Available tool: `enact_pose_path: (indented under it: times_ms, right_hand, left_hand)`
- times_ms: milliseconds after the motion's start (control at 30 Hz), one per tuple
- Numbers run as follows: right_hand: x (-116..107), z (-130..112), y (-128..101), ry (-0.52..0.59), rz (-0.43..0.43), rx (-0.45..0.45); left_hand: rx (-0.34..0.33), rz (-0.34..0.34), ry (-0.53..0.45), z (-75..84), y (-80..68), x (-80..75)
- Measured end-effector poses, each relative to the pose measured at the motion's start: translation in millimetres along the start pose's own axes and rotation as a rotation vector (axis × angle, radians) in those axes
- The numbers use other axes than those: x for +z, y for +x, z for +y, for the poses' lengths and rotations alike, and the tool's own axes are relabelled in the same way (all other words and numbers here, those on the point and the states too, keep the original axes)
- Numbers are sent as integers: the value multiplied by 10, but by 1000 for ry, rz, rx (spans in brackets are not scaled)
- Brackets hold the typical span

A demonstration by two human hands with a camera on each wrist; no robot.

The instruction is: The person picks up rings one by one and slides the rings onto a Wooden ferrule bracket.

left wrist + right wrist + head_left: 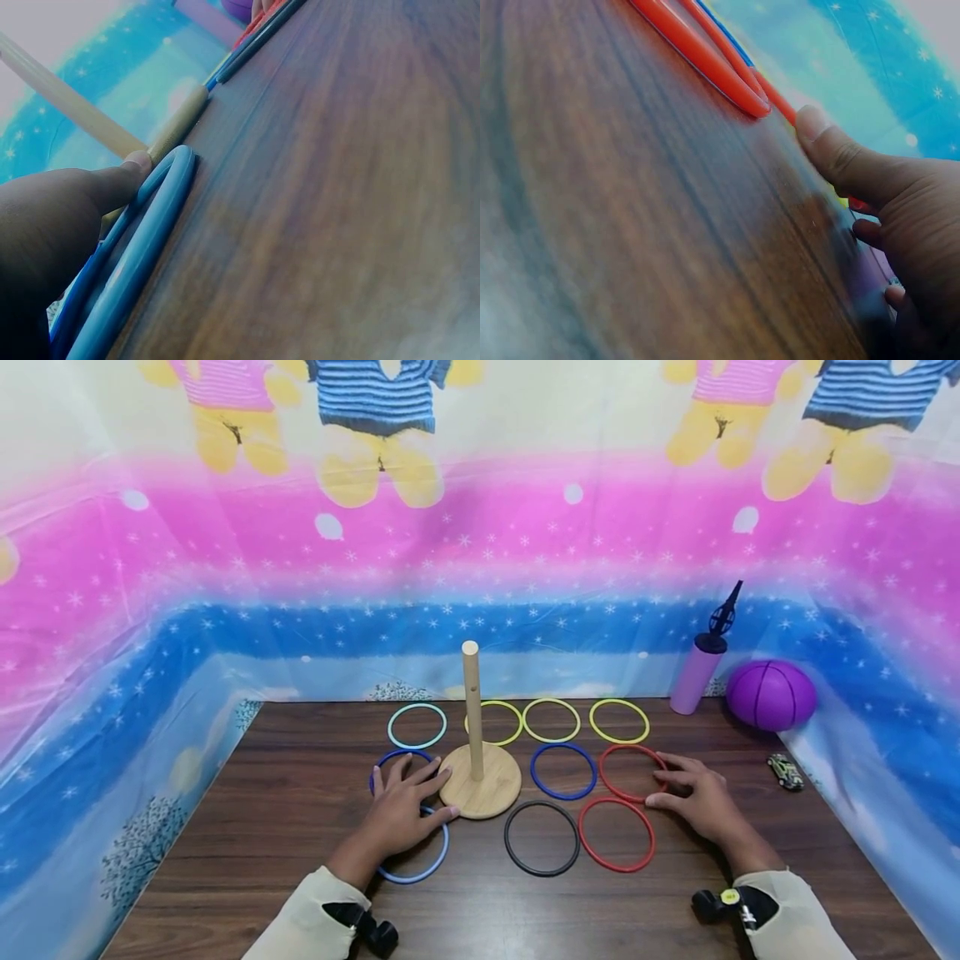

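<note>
A round wooden base with an upright peg (474,718) stands on the table. My left hand (405,806) is spread at its left side, thumb and fingertips at the base's edge. That hand lies above a light blue ring (444,852) and a dark blue ring (382,762), partly covering both. In the left wrist view, the thumb (112,184) reaches the base beside the light blue ring. My right hand (693,797) rests at the right edge of the rear red ring (618,747), fingers extended. Its thumb (840,154) appears to touch that ring in the right wrist view.
Around the stand lie a second red ring (652,852), a black ring (542,873), a dark blue ring (563,745), several yellow rings (551,700) and a turquoise ring (417,706). A purple pump (696,677), purple ball (771,695) and toy car (785,772) are at right.
</note>
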State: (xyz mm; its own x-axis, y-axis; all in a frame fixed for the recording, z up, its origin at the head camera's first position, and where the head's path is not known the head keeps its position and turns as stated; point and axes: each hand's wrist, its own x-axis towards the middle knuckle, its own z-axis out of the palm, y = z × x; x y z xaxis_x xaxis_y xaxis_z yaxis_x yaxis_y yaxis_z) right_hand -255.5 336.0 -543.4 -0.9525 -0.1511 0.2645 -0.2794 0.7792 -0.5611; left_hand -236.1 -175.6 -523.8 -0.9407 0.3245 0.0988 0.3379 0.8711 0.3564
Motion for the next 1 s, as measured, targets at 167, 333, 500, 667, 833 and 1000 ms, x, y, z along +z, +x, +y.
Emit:
enact_pose_path:
  times_ms: [167, 333, 500, 667, 833, 1000]
  right_hand:
    - [-3, 5, -29, 44, 51, 6]
    - [7, -27, -49, 54, 154, -43]
    - [9, -91, -39, 105, 230, -86]
    - [-7, -164, -24, 115, 253, -95]
    - [-45, -256, 23, 107, 278, -115]
    - [-90, -399, 69, 136, 300, -161]
  left_hand:
    - [6, 11, 1, 1, -7, 5]
    - [11, 23, -9, 15, -13, 12]
    - [22, 20, -15, 33, 5, 14]
    - [18, 20, -6, 36, 24, 21]
    - [15, 34, -18, 33, 30, 15]
    - [45, 62, 11, 17, 24, 9]
